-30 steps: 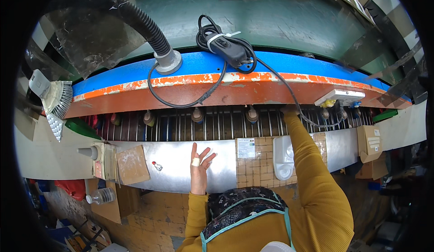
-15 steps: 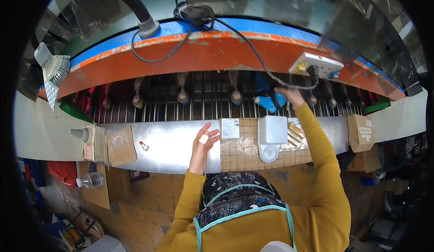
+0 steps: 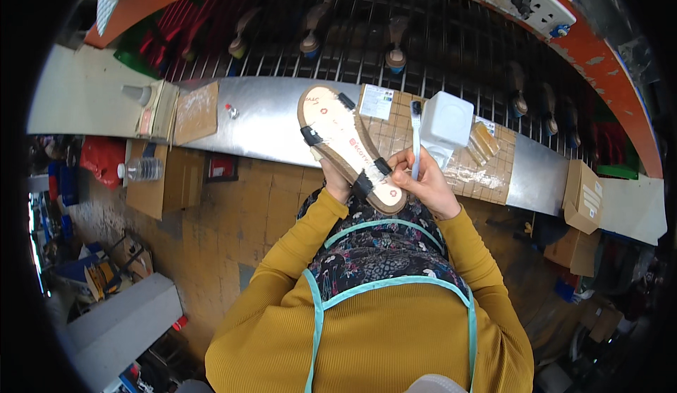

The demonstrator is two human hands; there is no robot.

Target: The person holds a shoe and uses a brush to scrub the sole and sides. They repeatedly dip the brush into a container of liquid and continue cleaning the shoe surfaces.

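Observation:
An unfinished sandal [image 3: 337,130] is tilted above the near edge of the bench, its beige insole board facing up and black strap ends folded over its edges. My left hand [image 3: 336,181] is closed round it from beneath, with most of its fingers hidden behind the sole. In my right hand [image 3: 429,185] a pale toothbrush [image 3: 416,135] with dark bristles stands upright between the fingers. The thumb and fingertips of that hand are at the sandal's narrower lower end, beside a black strap. Just beyond the brush is a white container [image 3: 450,119].
Behind the metal bench [image 3: 261,104], a rack of bars [image 3: 465,47] carries several more shoe pieces. Cardboard [image 3: 490,174] covers part of the bench top. A power socket [image 3: 530,3] sits on the orange beam, and a box [image 3: 583,194] stands at the right.
My right hand has come back from the rack, where it held a blue piece, and now holds a toothbrush. My left hand, formerly empty, grips the sandal. The view has shifted.

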